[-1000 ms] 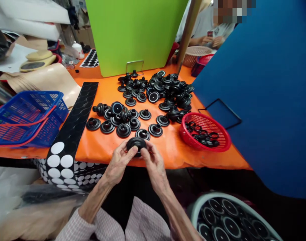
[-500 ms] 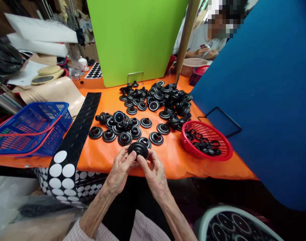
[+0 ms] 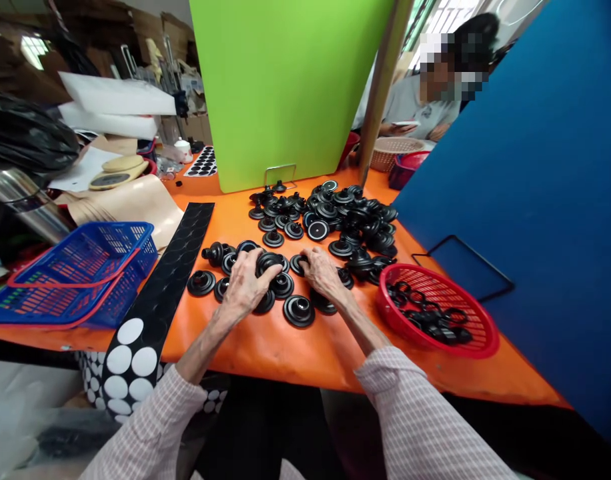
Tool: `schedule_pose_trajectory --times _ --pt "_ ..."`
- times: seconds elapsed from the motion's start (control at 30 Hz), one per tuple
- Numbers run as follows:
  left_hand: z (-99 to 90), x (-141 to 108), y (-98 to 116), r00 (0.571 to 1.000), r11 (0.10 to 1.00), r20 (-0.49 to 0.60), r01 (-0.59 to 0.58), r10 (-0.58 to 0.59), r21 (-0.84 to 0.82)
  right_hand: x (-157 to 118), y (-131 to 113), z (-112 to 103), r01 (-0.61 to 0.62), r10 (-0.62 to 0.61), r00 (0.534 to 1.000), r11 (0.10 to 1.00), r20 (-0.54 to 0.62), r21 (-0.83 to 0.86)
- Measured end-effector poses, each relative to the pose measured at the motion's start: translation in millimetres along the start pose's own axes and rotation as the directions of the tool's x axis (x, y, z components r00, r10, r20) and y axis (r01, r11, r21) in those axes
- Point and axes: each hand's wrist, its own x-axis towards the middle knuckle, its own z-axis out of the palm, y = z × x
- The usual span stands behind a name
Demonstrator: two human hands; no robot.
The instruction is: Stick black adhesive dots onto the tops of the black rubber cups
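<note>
My left hand (image 3: 246,279) is over the near group of black round parts, its thumb and fingers around a black stepped disc (image 3: 270,261). To its right, my right hand (image 3: 321,272) has its fingertips closed at the hub of another black stepped disc (image 3: 297,265), which rests on the table. More such discs lie around both hands, among them one with its hub up (image 3: 299,311) in front and one (image 3: 201,283) at the left. Some are partly hidden under my hands.
A large pile of the discs (image 3: 355,213) lies farther back. A red basket (image 3: 488,333) with black rings stands at the right, a blue basket (image 3: 75,267) at the left. A sticker strip (image 3: 178,267) hangs over the table edge. Green (image 3: 290,80) and blue (image 3: 545,200) panels flank the area.
Both hands have moved forward from the table's front edge, where they held one disc together, and are now apart among the near discs. The view has shifted slightly.
</note>
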Motion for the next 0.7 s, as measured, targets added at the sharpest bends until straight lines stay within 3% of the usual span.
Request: schedule_pose_trajectory --times 0.1,0.13,0.2,0.3,0.37,0.47,0.5,0.53,0.6,0.7 --pt "-10.2 -7.6 7.4 0.996 0.999 -0.084 0.027 -0.029 -0.023 -8.4 -2.1 -11.2 0.016 -0.016 0.999 1.0 -0.051 0.004" --pt "-12.7 -13.4 11.2 0.996 0.993 -0.062 0.063 -0.07 -0.101 -18.1 -8.2 -17.1 0.019 -0.019 0.997 1.0 -0.073 0.001" --pt "-14.2 -28.2 19.5 0.979 0.915 0.105 0.202 -0.176 -0.348 -46.2 -28.0 -27.6 0.054 -0.051 0.994 0.998 -0.1 0.024" --pt "-9.6 -52.3 27.5 0.891 0.585 0.404 0.444 -0.207 -0.679 -92.5 -61.3 -36.8 0.222 -0.21 0.974 0.957 -0.083 0.188" --pt "-6.7 -66.1 26.6 0.825 0.348 0.521 0.565 -0.22 -0.748 -111.8 -67.0 -46.6 0.264 -0.256 0.965 0.944 -0.062 0.197" --pt "-8.1 -82.7 16.9 0.707 0.162 0.618 0.693 -0.345 -0.702 -113.6 -30.9 -79.1 0.19 -0.183 0.978 0.98 -0.097 0.063" --pt "-9.7 -87.6 12.8 0.677 0.137 0.625 0.713 -0.39 -0.687 -107.9 -9.1 -92.1 0.085 -0.102 0.988 0.986 -0.117 -0.147" --pt "-11.2 -92.2 8.8 0.656 0.121 0.626 0.725 -0.422 -0.678 -100.2 14.7 -104.0 -0.031 -0.011 0.994 0.929 -0.112 -0.369" --pt "-13.0 -100.5 2.1 0.633 0.096 0.634 0.737 -0.444 -0.669 -83.0 60.7 -120.2 -0.089 0.051 0.994 0.882 -0.094 -0.462" --pt "-11.0 -107.9 -4.0 0.639 0.072 0.652 0.734 -0.408 -0.675 -65.5 107.6 -123.2 -0.055 0.053 0.998 0.848 -0.019 -0.527"
